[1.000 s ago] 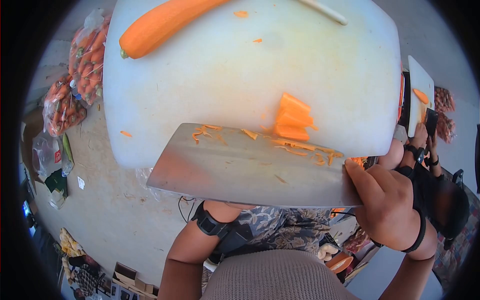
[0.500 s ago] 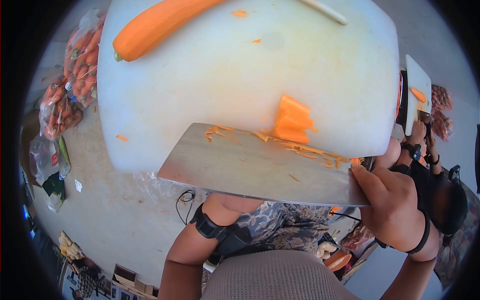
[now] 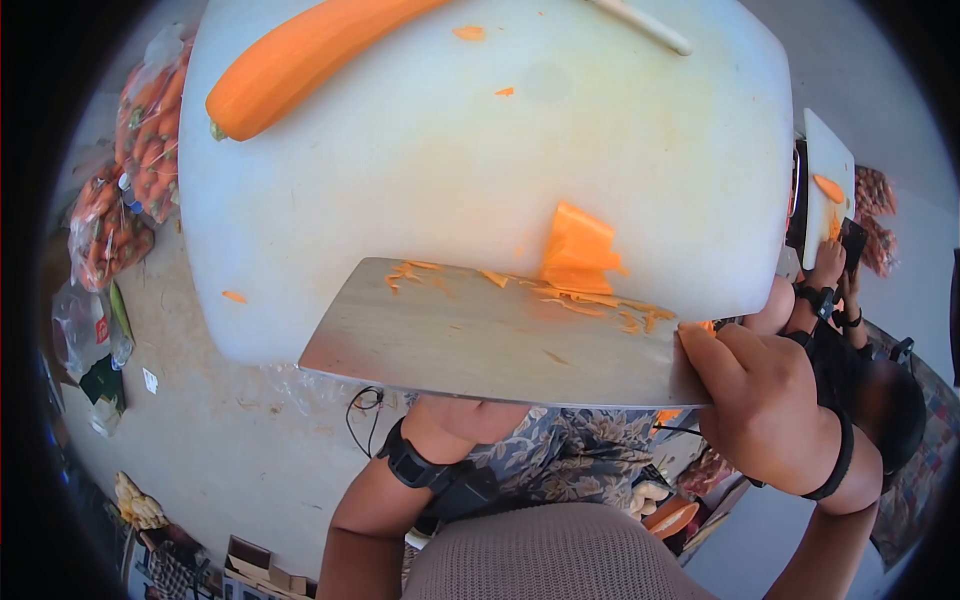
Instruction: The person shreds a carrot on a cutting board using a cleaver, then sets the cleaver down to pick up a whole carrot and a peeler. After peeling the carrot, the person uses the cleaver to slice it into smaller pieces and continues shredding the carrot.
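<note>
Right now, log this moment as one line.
right hand: holds cleaver | left hand: mostly hidden behind cleaver | carrot slices: on cutting board | large carrot: same board

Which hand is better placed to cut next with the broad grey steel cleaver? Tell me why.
Right, likely: the right hand grips the cleaver at its handle end, near the rectangular white plastic board; the left hand is mostly hidden under the cleaver.

right hand [image 3: 768, 402]: curled, gripping | left hand [image 3: 482, 418]: mostly hidden | left arm [image 3: 374, 508]: bent | right arm [image 3: 835, 545]: bent
</note>
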`<state>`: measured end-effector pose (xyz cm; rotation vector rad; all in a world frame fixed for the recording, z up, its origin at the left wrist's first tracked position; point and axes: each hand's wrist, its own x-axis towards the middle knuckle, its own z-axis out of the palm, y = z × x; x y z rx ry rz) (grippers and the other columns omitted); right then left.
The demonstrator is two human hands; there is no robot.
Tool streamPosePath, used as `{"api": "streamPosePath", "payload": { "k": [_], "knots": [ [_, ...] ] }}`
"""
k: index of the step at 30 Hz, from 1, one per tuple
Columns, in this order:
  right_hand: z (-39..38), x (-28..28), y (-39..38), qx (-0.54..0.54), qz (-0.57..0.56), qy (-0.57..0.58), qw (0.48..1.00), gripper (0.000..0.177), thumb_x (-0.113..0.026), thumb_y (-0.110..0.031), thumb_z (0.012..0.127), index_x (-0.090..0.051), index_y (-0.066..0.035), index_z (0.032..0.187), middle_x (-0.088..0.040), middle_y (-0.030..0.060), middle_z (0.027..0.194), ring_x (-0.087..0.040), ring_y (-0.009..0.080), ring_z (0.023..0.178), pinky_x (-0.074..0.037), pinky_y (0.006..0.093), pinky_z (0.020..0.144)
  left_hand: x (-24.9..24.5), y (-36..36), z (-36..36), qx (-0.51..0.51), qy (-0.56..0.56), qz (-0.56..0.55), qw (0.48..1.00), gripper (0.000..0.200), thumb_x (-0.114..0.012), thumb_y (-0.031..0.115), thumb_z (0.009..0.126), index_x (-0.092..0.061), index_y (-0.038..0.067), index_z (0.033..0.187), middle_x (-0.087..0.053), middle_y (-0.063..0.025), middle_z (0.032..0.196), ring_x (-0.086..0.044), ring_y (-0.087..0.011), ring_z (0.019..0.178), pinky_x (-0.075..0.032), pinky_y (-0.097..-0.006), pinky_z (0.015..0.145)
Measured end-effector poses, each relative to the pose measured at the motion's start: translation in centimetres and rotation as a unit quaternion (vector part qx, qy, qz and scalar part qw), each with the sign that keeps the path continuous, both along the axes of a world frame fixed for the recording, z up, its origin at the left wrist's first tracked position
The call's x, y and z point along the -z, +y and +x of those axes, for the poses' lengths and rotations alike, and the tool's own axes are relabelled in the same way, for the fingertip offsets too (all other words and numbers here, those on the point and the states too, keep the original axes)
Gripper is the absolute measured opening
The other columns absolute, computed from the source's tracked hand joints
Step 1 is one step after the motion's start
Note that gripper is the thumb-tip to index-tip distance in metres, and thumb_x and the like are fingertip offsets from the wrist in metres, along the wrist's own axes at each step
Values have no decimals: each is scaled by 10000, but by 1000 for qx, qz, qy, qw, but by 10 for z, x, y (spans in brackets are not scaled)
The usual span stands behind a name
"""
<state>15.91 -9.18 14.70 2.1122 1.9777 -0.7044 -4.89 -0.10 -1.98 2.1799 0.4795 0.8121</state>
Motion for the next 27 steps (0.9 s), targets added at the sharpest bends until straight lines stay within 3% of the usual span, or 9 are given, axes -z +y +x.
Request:
{"api": "streamPosePath", "payload": {
  "k": [1, 7, 9, 13, 17, 19, 20, 21, 27],
  "knots": [
    [0, 1, 0, 1, 0, 0, 1000, 611, -640, 59, 487, -594, 46, 1096, -529, 102, 728, -559, 280, 576, -430, 383, 491, 0, 0, 1, -17, -18, 45, 999, 296, -694, 73, 789, -700, 37, 1083, -672, -128, 1142, -652, -319, 1006, -516, -420, 883],
    [0, 15, -1, -5, 25, -10, 1000, 566, -653, 41, 521, -590, 21, 1082, -545, 97, 748, -565, 277, 580, -443, 379, 502, -5, 1, 6, -46, -11, 65, 997, 269, -693, 10, 761, -709, 8, 1030, -684, -127, 1089, -660, -309, 972, -518, -409, 861],
    [3, 28, 9, -48, 74, -18, 996, 203, -657, -103, 735, -552, -21, 888, -476, 57, 648, -549, 201, 472, -437, 333, 421, -5, 2, 10, -55, -14, 78, 995, 261, -692, 0, 756, -710, -2, 1017, -687, -126, 1075, -662, -307, 961, -519, -406, 856],
    [2, 41, 17, -46, 99, 13, 994, 179, -662, -128, 761, -509, -53, 814, -472, 61, 638, -556, 207, 469, -439, 336, 418, -9, 3, 14, -70, -18, 80, 994, 250, -700, -8, 746, -712, -18, 996, -692, -119, 1051, -663, -309, 941, -518, -405, 850],
    [-1, 46, 18, -36, 133, 15, 990, 192, -671, -146, 766, -499, -68, 796, -466, 53, 623, -563, 208, 472, -439, 334, 417, -6, 3, 14, -66, -13, 66, 996, 250, -703, -4, 747, -714, -9, 997, -693, -117, 1047, -663, -311, 940, -519, -405, 846],
    [-1, 45, 16, -31, 143, 14, 989, 197, -675, -148, 765, -496, -70, 790, -465, 49, 619, -565, 208, 472, -440, 334, 418, -4, 3, 15, -86, -12, 118, 989, 247, -703, 7, 754, -714, 6, 1001, -693, -113, 1042, -662, -312, 935, -519, -403, 846],
    [0, 43, 13, -19, 102, 20, 994, 330, -678, -72, 652, -545, -42, 953, -512, 71, 689, -588, 246, 549, -462, 355, 487, -4, 4, 16, -87, -13, 121, 989, 247, -703, 7, 754, -714, 6, 1001, -693, -113, 1042, -662, -312, 935, -519, -403, 846],
    [-1, 41, 10, -7, 60, 27, 998, 582, -681, 5, 539, -595, -13, 1115, -560, 93, 758, -610, 285, 626, -484, 377, 557, -5, 5, 16, -80, -16, 121, 989, 229, -698, 16, 765, -715, 14, 994, -690, -118, 1045, -660, -312, 934, -518, -403, 846],
    [-7, 29, 0, -30, 112, 11, 993, 612, -641, 20, 547, -595, 34, 1157, -538, 92, 741, -573, 247, 598, -454, 366, 537, 19, -11, -9, -30, 51, 32, 998, 260, -674, 112, 831, -697, 38, 1079, -669, -128, 1137, -644, -299, 1002, -505, -409, 899]
  ]
}}
